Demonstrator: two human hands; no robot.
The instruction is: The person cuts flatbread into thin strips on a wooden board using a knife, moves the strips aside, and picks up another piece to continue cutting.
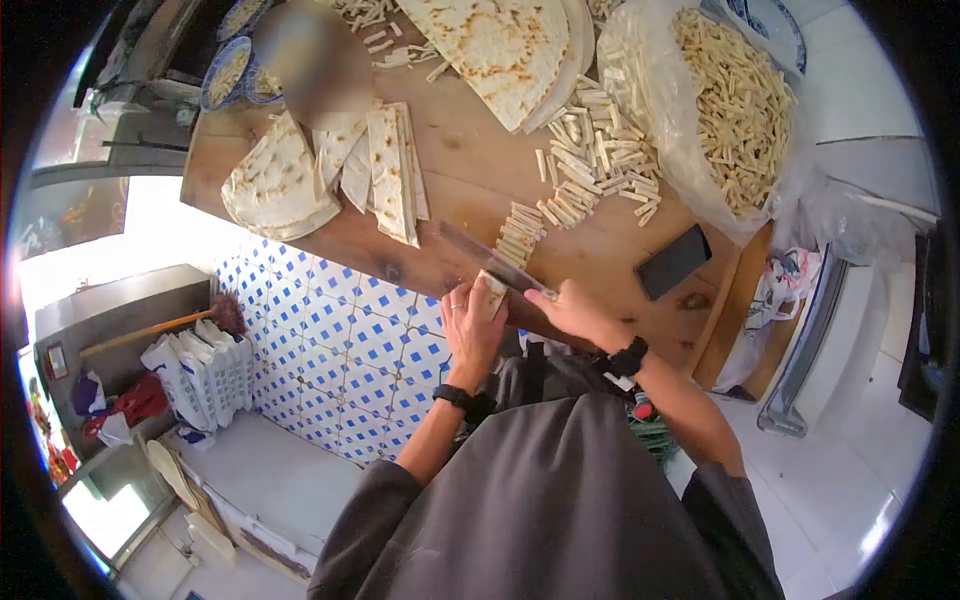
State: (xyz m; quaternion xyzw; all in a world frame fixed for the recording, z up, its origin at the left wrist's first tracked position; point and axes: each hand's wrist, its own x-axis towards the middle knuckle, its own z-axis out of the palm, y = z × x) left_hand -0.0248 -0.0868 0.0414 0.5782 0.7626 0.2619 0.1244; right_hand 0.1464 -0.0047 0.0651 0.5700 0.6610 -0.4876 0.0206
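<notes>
Near the front edge of the wooden table, my left hand (pixel 472 322) is closed on a stacked strip of flatbread (pixel 493 291). My right hand (pixel 582 312) grips the handle of a knife (pixel 492 258); its broad blade points up and left, beside the flatbread strip. Just beyond the blade lies a row of cut flatbread sticks (pixel 521 233). More cut sticks (pixel 600 150) are heaped farther back. To the left, wedges and strips of browned flatbread (pixel 280 185) rest on the table.
Large folded flatbreads (pixel 490 50) lie at the back of the wooden table (pixel 455 185). A plastic bag (pixel 680 150) full of cut sticks stands back right. A black phone (pixel 674 263) lies right of my hands. Blue-patterned bowls (pixel 226 72) sit far left, beside a blurred patch.
</notes>
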